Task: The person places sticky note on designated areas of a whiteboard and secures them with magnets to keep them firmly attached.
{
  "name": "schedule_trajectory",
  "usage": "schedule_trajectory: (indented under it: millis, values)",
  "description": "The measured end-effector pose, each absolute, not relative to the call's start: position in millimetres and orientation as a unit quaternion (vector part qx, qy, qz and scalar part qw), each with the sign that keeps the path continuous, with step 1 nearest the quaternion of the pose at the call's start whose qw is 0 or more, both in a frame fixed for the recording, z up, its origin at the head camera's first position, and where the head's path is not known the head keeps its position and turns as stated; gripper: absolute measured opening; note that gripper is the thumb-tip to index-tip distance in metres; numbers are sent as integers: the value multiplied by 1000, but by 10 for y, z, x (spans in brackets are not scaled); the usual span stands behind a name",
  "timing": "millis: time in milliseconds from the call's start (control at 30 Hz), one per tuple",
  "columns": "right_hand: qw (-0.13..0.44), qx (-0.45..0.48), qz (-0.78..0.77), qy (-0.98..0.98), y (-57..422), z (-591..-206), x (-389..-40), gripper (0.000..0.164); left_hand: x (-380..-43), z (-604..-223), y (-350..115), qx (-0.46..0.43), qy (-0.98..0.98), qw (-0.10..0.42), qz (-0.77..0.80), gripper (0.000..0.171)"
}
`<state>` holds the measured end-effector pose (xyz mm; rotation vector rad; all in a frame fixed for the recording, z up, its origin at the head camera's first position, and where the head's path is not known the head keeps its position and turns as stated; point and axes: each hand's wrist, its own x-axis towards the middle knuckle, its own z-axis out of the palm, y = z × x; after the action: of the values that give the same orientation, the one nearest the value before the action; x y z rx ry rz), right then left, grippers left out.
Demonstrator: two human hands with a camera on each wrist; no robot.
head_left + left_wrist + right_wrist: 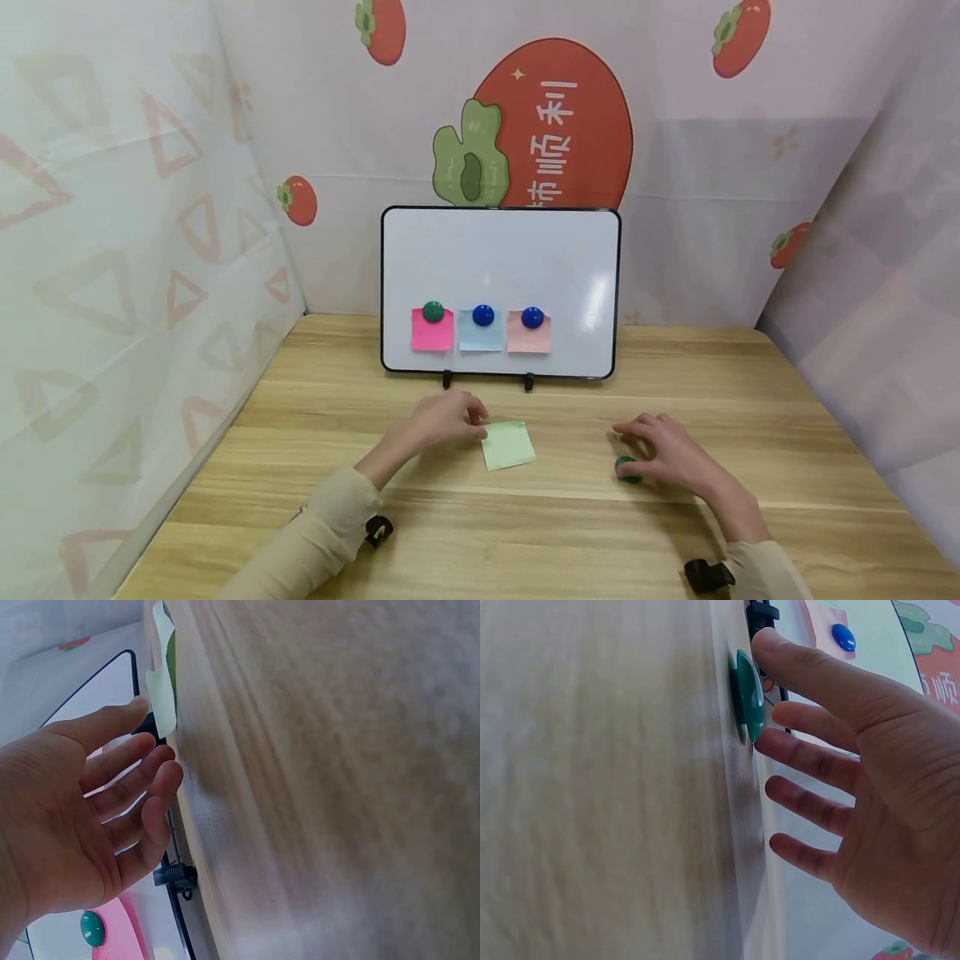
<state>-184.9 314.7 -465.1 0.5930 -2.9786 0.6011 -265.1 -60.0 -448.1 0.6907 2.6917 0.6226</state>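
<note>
A pale green sticky note [508,445] lies on the wooden table, one edge lifting in the left wrist view. My left hand [444,419] is at its left corner, fingers loosely bent and thumb apart from them; nothing is pinched between them in the left wrist view. To the right, a round green magnet [627,469] rests on the table. Over it reaches my right hand [670,454], thumb and fingers spread, the thumb partly covering the magnet in the head view. In the right wrist view the magnet [749,697] stands close to the thumb and fingertips, which do not close round it.
A whiteboard [501,258] with a black frame stands at the back on small black feet [528,382]. Along its lower part hang a pink note [431,335] under a green magnet, and light blue [481,337] and peach [529,339] notes under blue magnets. Printed curtains surround the table.
</note>
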Motion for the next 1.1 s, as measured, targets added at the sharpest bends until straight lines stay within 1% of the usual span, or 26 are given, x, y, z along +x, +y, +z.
schedule_trajectory:
  millis: [333, 567, 733, 833, 1000, 1100]
  values:
    - [-4, 195, 207, -959, 3184, -4657, -1805, 64, -2628, -4537, -598, 254, 938, 121, 201, 29]
    - [-28, 188, 215, -958, 3213, -4640, -1779, 65, -2623, -4562, -581, 258, 939, 120, 194, 30]
    - [-29, 201, 215, -955, 3267, -4683, -1779, 62, -2621, -4576, -566, 257, 940, 119, 189, 30]
    - [-22, 214, 218, -952, 3302, -4721, -1786, 57, -2624, -4577, -559, 257, 941, 119, 185, 27]
    - [-1, 236, 226, -945, 3337, -4779, -1795, 42, -2622, -4560, -545, 258, 941, 120, 182, 13]
    - [9, 245, 229, -942, 3348, -4792, -1795, 37, -2614, -4550, -537, 258, 941, 120, 182, 9]
